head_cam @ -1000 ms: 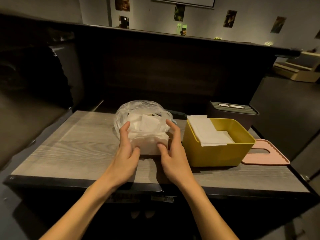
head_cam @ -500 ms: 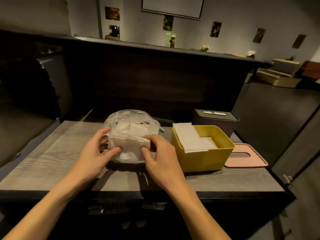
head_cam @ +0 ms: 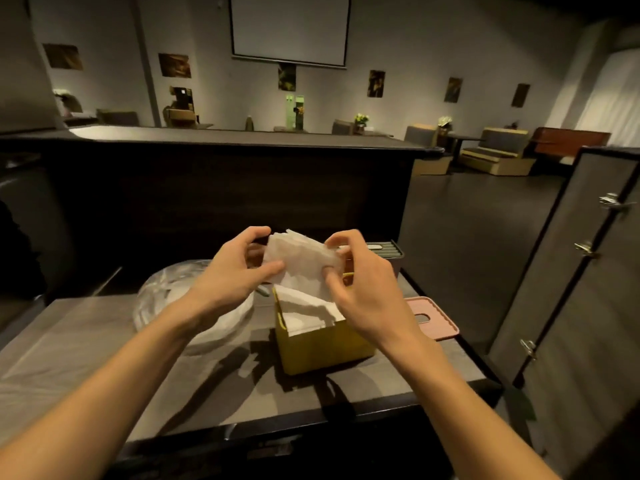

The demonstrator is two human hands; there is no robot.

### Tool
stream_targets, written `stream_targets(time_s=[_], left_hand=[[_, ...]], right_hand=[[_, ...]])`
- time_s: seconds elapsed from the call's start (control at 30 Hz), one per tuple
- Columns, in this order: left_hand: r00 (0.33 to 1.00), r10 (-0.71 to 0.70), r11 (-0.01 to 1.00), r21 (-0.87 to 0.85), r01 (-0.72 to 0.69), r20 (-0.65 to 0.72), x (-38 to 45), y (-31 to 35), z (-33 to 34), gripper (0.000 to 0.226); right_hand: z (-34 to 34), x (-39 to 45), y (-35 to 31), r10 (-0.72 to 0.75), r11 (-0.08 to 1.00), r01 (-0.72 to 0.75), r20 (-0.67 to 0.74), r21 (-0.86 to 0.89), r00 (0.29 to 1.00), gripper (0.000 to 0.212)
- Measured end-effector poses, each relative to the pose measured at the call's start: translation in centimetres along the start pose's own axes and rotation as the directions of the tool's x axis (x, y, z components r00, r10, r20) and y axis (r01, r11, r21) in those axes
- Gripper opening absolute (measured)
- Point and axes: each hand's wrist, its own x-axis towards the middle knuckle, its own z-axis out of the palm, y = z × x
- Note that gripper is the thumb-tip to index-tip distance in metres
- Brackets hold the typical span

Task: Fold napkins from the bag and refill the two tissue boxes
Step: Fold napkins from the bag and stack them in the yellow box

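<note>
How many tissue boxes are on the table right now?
2. The yellow box stands open in front, below the hands, napkins inside, its pink lid lying to its right. The dark box sits behind it, mostly hidden by the right hand.

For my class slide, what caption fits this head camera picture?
Both hands, left and right, hold a white napkin stack above the yellow tissue box.

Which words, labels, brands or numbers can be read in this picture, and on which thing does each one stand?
None can be read.
Wall pictures: too small and dark to tell if they carry text.
Green panel on the far wall: blurred.
Napkins, plastic bag, yellow tissue box, pink lid: no print shows.
</note>
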Motion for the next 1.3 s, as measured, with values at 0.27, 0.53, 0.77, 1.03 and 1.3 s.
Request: stream_targets(time_s=[0.27, 0.53, 0.77, 1.03, 1.3], left_hand=[[0.952, 0.09, 0.967, 0.204, -0.154, 0.292, 5.9, 3.7, 6.7, 0.025], [0.926, 0.061, 0.649, 0.69, -0.32, 0.372, 7.3, 2.5, 10.0, 0.034], [0.911, 0.223, 0.443, 0.796, -0.413, 0.348, 5.6, 1.3, 11.4, 0.042], [0.897, 0.218, 0.37, 0.818, -0.44, 0.384, 5.6, 2.7, 11.2, 0.016], [0.841, -0.091, 0.437, 0.781, -0.447, 0.533, 6.9, 1.9, 12.8, 0.017]], right_hand=[[-4.3, -0.9, 3.8, 0.091, 0.946, -0.074, 0.039, -0.316, 0.995, 0.029], [-3.1, -0.8, 4.8, 0.258, 0.889, -0.147, 0.207, -0.434, 0.944, 0.019], [-2.4, 0.6, 4.2, 0.321, 0.794, -0.067, 0.323, -0.604, 0.89, 0.024], [-3.1, -0.1, 3.2, 0.163, 0.732, 0.068, 0.27, -0.678, 0.949, 0.03], [-2.4, 0.4, 3.7, 0.196, 0.645, 0.331, 0.568, -0.689, 0.799, 0.031]])
